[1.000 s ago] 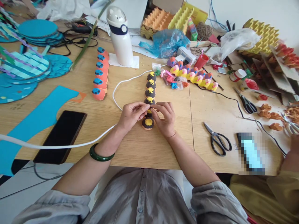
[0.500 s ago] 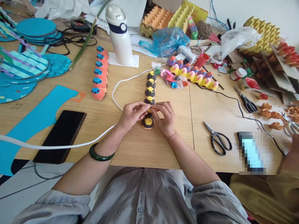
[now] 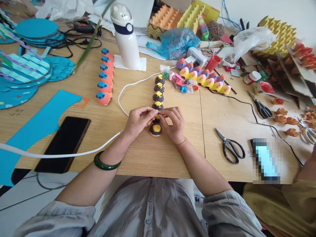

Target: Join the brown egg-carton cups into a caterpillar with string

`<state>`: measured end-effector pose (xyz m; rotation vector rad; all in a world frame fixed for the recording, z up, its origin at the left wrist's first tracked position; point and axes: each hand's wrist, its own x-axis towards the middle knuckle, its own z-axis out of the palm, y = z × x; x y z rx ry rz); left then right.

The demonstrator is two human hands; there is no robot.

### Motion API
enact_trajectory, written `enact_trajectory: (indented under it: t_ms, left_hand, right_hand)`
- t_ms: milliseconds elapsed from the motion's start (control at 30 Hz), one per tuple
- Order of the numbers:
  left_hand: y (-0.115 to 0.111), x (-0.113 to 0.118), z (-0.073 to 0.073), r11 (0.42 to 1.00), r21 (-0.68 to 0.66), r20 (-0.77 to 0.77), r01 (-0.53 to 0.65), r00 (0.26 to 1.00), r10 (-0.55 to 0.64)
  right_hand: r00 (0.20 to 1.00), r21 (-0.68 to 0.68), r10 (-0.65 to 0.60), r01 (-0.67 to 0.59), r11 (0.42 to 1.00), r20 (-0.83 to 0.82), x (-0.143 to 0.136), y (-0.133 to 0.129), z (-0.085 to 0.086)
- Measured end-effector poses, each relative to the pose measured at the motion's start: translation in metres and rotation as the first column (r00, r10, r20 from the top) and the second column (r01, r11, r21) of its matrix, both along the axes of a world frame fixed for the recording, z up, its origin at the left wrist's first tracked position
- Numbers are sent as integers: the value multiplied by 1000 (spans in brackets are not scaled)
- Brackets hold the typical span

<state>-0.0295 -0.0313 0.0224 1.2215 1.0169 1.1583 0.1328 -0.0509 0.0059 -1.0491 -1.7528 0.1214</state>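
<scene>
Fingers [image 3: 153,113] of the left hand [image 3: 138,122] and right hand [image 3: 173,123] are pinched nearly closed, tips meeting above the row of black, rounded egg-carton cups with yellow tops [image 3: 158,105]. Between them seems to be a tiny dark piece [image 3: 158,114], too small to make out surely. Almost nothing has changed over the last second: both hands have stayed at the same spot over the row, and its cups have not shifted, which suggests slow, fine fingertip work with no visible progress. That row stands upright on the wooden surface [image 3: 182,161], its nearest cup uncovered just below the hands. Left of the row stands an orange egg-carton strip with blue tops [image 3: 103,77]; to its right lie black-handled metal scissors [image 3: 230,148].
</scene>
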Motion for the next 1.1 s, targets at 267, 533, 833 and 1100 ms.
enact_trajectory:
  t_ms: [267,533,833,1100]
  left_hand:
    - [6,-1,-1,971,-165,194,-174,959,205]
    - [7,-2,1,961,-255,319,-110,928,191]
    - [11,-5,3,950,-298,309,-94,932,189]
    - [11,-4,5,954,-297,348,-31,927,138]
  right_hand:
    - [970,-149,-3,-35,988,-244,0,-1,1]
    - [890,-321,-71,-87,943,-450,1,5,-7]
    - [820,-463,-117,-193,865,-560,-1,7,-5]
    - [757,-494,-151,-249,833,-636,1,9,-3]
